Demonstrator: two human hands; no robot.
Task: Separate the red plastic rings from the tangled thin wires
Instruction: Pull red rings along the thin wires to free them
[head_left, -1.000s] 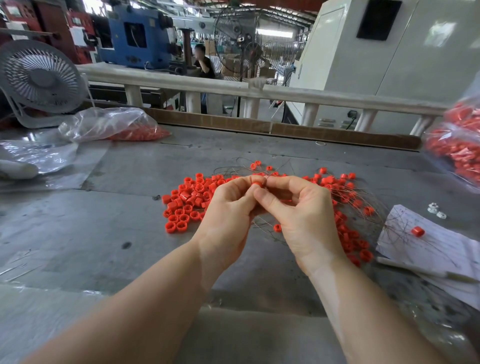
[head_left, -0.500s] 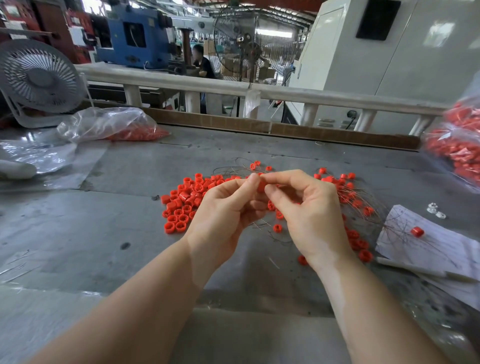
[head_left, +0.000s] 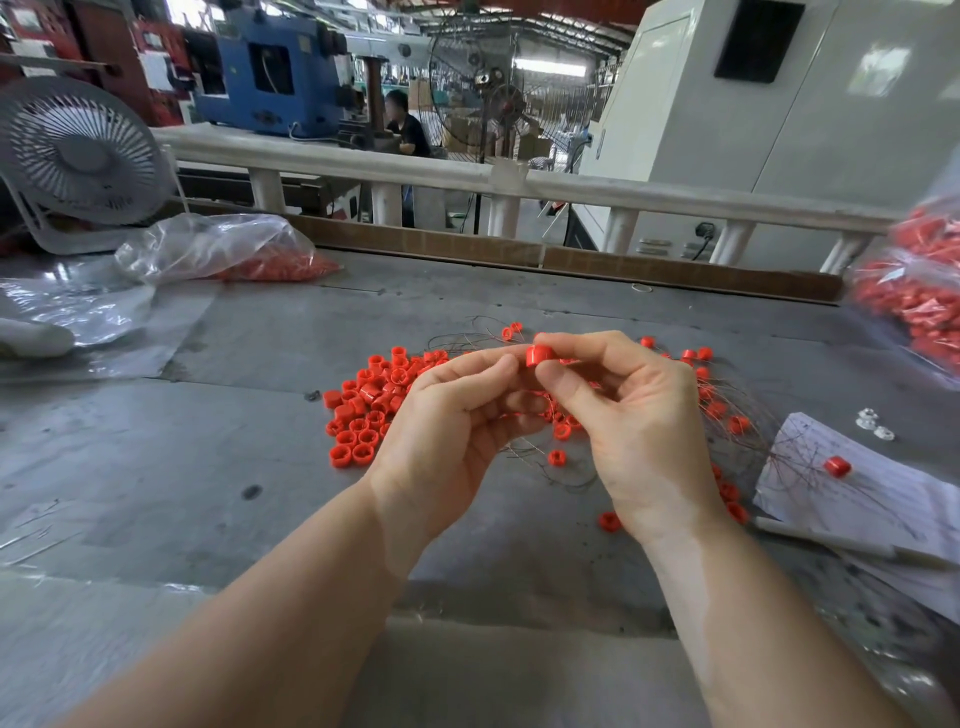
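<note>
Head view — right hand (head_left: 647, 426) pinches red ring (head_left: 539, 356); left hand (head_left: 452, 421) curls round wires (head_left: 524, 410).

A second ago I saw both hands pressed together fingertip to fingertip, hiding what they held. Now they have drawn slightly apart. My right hand (head_left: 644, 415) has lifted a small red plastic ring (head_left: 539, 356) into plain view, pinched between thumb and forefinger. My left hand (head_left: 457, 415) has slid back from it, fingers curled, and appears to pinch strands of the tangled thin wires (head_left: 535, 452), though the grip itself is hard to make out.
</note>
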